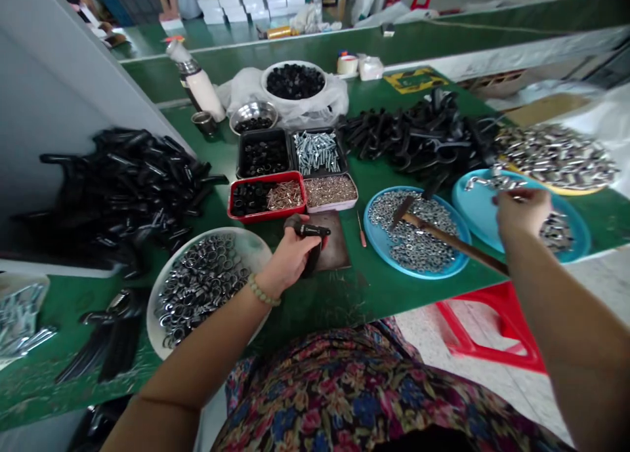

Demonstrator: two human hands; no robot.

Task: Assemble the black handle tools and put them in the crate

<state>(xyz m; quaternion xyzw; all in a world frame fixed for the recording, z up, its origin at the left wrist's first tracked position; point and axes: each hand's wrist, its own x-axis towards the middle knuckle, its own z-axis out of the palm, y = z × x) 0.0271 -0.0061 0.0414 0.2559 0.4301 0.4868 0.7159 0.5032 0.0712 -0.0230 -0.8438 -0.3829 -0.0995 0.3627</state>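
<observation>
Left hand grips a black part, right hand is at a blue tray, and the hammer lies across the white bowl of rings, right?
Wrong on the hammer: in the head view it lies across the blue tray of small metal pieces. The left hand grips a black part, and the right hand is at the other blue tray.

Blue trays (478,209): two. Red tray (268,216): one. Hammer (453,240): one. Screwdriver (363,239): one.

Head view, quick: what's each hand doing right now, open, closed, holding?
Left hand: closed, holding a black part.
Right hand: over the rightmost blue tray; whether it grips anything cannot be told.
</observation>
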